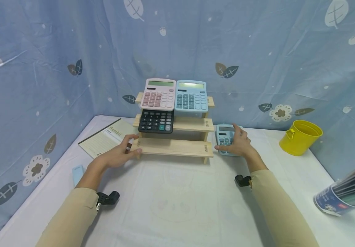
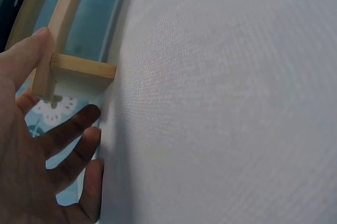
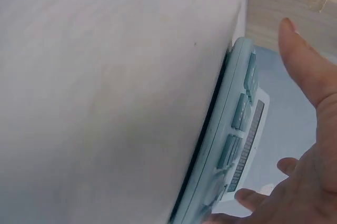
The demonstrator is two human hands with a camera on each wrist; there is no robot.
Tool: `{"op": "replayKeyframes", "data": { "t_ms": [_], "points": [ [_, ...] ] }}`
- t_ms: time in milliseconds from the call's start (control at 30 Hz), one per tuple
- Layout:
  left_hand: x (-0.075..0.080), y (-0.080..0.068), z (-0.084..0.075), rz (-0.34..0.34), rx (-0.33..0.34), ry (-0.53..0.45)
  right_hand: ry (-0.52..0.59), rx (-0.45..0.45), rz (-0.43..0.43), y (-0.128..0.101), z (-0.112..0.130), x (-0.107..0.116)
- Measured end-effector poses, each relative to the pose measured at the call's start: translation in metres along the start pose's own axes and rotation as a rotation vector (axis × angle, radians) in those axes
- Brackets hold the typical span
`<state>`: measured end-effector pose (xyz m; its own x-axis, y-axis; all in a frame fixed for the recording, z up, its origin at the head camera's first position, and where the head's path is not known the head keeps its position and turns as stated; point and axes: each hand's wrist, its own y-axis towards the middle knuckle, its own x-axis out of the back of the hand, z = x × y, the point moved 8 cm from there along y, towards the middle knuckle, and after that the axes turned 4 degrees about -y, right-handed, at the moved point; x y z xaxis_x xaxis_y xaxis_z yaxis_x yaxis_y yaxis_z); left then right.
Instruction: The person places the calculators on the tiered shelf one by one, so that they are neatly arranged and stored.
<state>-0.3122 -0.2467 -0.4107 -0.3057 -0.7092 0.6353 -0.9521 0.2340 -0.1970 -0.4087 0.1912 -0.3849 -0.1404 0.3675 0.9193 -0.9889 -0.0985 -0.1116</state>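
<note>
1. Small blue calculator (image 1: 225, 139) lying flat on the white table (image 1: 177, 206), just right of the wooden stepped rack (image 1: 173, 147), not yet on any step.
2. Right hand (image 1: 238, 143) laid over that calculator, thumb toward the rack, fingers spread over the keys; in the right wrist view the fingers (image 3: 303, 66) look loosely open above the calculator's edge (image 3: 231, 129), with no firm clamp visible, so more a reach or a light touch than a lift.
3. Left hand (image 1: 120, 154) at the rack's left end, thumb on top of the lowest board, fingers below; in the left wrist view, the thumb (image 2: 23, 55) rests against the wooden corner (image 2: 79, 68), fingers relaxed rather than closed round it.
4. Already placed, judging by the layout: pink calculator (image 1: 160, 94) and light blue calculator (image 1: 191, 95) on the top step, black calculator (image 1: 156, 121) on the middle step's left half.
5. Left open, as far as visible: right half of the middle step and the whole bottom step.
6. Further out: notebook (image 1: 108, 137) left of the rack, yellow bucket (image 1: 300, 136) at right, tub of pencils (image 1: 347, 192) at the right edge.
</note>
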Motion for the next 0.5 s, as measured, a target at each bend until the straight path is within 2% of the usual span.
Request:
{"op": "replayKeyframes", "data": {
  "t_ms": [333,500],
  "points": [
    [0.001,0.001,0.001,-0.004,-0.003,-0.001,0.021,-0.062,0.073,0.003,-0.008,-0.008],
    [-0.001,0.002,0.004,-0.001,0.007,-0.007,0.012,-0.068,0.061,0.005,-0.010,-0.010]
  ]
}}
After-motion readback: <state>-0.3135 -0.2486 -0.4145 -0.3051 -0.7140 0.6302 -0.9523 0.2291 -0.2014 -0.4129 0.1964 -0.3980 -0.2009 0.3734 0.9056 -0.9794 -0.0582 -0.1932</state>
